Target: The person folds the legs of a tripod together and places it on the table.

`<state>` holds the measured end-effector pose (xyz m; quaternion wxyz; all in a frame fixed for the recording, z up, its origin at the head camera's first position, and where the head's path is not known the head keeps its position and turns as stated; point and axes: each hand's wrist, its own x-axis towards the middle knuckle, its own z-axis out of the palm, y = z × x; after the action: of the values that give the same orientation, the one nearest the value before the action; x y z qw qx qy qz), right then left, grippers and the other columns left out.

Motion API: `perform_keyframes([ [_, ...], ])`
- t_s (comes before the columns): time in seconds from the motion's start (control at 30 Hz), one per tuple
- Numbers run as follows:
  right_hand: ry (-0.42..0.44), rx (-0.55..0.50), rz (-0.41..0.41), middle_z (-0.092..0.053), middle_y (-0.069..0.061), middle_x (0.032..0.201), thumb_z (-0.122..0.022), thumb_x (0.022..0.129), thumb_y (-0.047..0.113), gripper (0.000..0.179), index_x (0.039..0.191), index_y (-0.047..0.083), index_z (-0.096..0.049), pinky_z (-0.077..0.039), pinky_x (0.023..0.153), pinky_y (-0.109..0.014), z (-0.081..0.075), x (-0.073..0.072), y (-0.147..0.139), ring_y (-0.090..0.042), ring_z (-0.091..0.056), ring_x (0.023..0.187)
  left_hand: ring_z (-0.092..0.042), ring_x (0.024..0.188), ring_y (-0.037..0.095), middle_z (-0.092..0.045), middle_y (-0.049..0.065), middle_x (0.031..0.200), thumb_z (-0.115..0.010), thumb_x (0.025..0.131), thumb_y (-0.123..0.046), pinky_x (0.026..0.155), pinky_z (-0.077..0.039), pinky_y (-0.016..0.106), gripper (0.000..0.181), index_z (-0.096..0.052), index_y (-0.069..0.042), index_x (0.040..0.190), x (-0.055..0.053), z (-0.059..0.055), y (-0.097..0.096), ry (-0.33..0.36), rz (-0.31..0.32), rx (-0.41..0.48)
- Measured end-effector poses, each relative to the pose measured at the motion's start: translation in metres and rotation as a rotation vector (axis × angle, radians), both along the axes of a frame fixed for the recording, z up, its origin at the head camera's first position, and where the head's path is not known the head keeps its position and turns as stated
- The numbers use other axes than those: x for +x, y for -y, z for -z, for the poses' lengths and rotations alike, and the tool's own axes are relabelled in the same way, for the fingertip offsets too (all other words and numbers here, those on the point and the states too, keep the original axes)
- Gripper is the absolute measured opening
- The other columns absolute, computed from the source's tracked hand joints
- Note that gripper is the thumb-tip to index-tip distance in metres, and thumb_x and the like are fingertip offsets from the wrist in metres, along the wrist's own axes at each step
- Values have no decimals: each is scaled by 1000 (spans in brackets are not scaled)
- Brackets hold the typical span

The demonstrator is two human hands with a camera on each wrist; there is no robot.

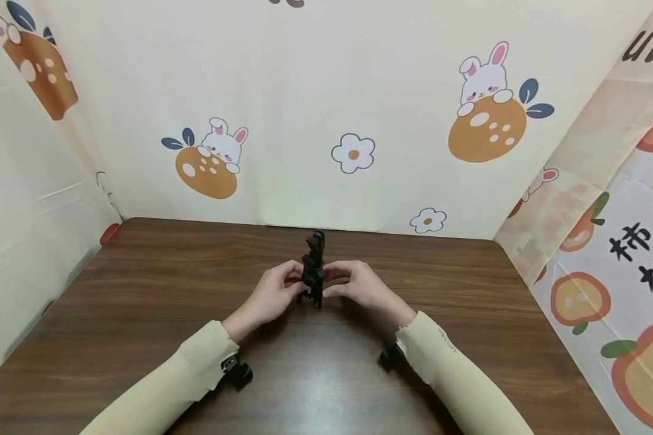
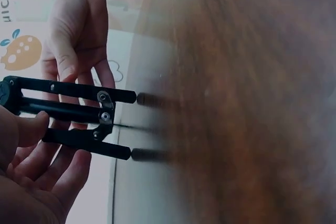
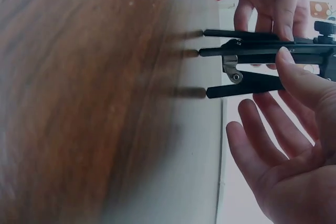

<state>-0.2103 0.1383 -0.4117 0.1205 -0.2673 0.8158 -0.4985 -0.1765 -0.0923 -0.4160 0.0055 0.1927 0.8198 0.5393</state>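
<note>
A small black tripod stands upright at the middle of the table, its leg tips right at the tabletop. In the left wrist view, its legs are part spread around a centre column, with small metal hinges between. My left hand holds it from the left, thumb and fingers about the lower legs. From the other side my right hand grips it. In the right wrist view, the right thumb lies on a leg, with the fingers behind. A black knob shows near the top section.
The brown wooden table reaches back to a pale printed curtain with rabbits, fruit and flowers. More printed cloth hangs at both sides. Small black wrist cameras sit under the cream sleeves.
</note>
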Motion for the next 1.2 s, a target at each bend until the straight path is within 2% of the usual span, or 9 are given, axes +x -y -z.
perform_keyframes([
  [0.17,-52,37,64,-73,3,91,-80,85,10,10,91,12,-72,-52,74,-30,3,2,7,-12,-66,87,-67,103,22,-74,0,98,-67,95,-4,93,-48,46,15,-62,-8,108,-3,3,1,-12,-23,-15],
  [0.27,-76,70,108,-71,4,79,-79,86,11,12,81,13,-68,-48,61,-28,2,5,9,-11,-62,71,-67,100,20,-72,0,99,-69,94,-7,92,-49,46,14,-62,-9,106,-3,5,2,-11,-49,-37],
  [0.4,-99,105,155,-65,6,70,-80,86,13,21,76,14,-61,-43,54,-26,1,11,9,-9,-54,61,-66,93,17,-69,-1,97,-74,90,-7,86,-51,43,14,-65,-10,101,-2,7,7,-17,-88,-65],
  [0.5,-141,131,181,-62,8,67,-81,85,14,26,74,15,-57,-42,54,-26,0,16,9,-8,-51,59,-66,91,15,-69,-1,97,-77,88,-9,83,-52,41,16,-67,-10,100,0,7,11,13,-68,-84],
  [0.7,-199,158,214,-64,10,68,-81,84,13,24,73,15,-60,-46,57,-27,-1,26,14,-7,-55,61,-66,94,15,-70,-1,103,-80,85,-17,83,-51,42,25,-70,-12,108,6,1,11,97,30,-89],
  [0.93,-196,178,187,-67,10,70,-81,84,14,19,74,15,-64,-48,58,-27,-5,33,18,-7,-58,63,-66,94,17,-70,1,102,-79,86,-17,84,-52,43,25,-70,-12,109,7,0,3,79,22,-96],
  [1.07,-169,187,123,-72,9,80,-81,84,10,8,86,15,-75,-51,66,-28,-4,31,14,-5,-64,73,-67,91,16,-71,0,98,-78,87,-15,81,-53,39,21,-72,-11,107,8,-1,0,66,11,-89],
  [1.2,-151,222,65,-74,10,85,-81,83,8,15,97,16,-78,-53,73,-29,-2,28,11,-3,-67,80,-67,85,14,-72,0,91,-77,87,-12,78,-53,37,15,-73,-10,101,7,-1,-1,24,19,-91],
])
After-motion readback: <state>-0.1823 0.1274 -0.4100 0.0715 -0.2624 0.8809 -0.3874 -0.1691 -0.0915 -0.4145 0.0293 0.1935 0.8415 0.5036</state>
